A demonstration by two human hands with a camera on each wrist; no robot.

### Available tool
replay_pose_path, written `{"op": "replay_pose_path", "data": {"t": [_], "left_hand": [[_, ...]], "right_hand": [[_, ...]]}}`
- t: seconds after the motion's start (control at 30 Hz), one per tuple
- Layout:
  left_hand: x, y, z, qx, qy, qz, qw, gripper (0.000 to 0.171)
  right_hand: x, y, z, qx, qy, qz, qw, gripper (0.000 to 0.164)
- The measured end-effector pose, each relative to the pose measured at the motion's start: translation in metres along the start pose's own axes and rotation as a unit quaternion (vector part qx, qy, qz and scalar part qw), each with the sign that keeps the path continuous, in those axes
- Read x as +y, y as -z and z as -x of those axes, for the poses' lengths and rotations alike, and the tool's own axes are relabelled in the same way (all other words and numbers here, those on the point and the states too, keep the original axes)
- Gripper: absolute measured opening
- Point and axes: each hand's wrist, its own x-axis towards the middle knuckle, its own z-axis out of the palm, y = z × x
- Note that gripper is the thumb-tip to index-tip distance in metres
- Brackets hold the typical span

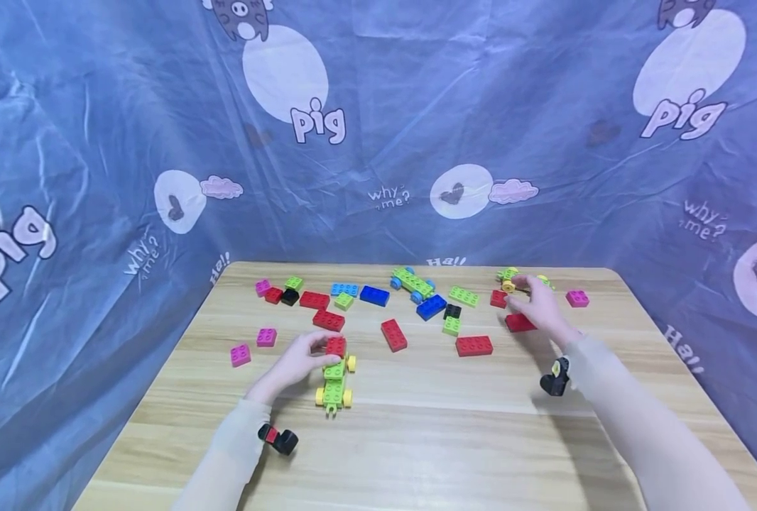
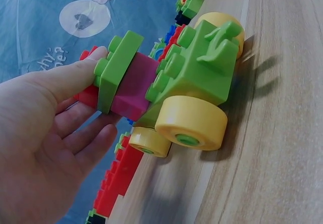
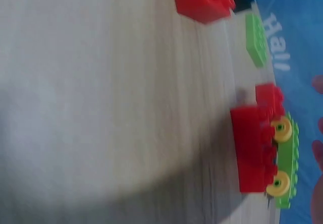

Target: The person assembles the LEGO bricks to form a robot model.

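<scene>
Head view shows our left grip (image 1: 298,358) pinching the red block (image 1: 336,345) atop the green toy car (image 1: 334,390), which stands near us on the worktop (image 1: 429,440). Our right grip (image 1: 540,311), relaxed and empty, hovers near the second car (image 3: 286,156) and a long red brick (image 3: 250,153).
</scene>
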Motion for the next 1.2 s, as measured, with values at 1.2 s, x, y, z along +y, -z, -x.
{"op": "replay_pose_path", "data": {"t": [1.2], "left_hand": [[-0.004, 0.0, -0.002, -0.009, 0.014, 0.003, 0.9999, 0.053]], "right_hand": [[0.034, 0.024, -0.036, -0.109, -0.093, 0.091, 0.986, 0.066]]}}
